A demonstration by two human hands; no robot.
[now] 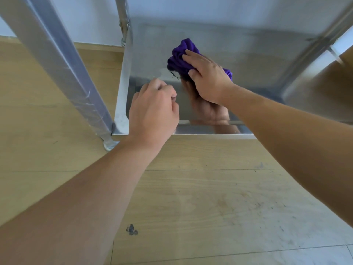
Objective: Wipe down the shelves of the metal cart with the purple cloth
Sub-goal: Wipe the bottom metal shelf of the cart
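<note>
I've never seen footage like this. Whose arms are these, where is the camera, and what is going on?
No machine here: a person wears a camera on the head, looking down at their own arms. The right hand presses a bunched purple cloth onto the cart's low metal shelf. The left hand, fingers curled and seemingly holding nothing, sits at the shelf's front corner. Below is a wooden floor.

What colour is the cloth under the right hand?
Purple: a deep violet cloth, bunched up on the cart's metal shelf. The head view shows it.
</note>
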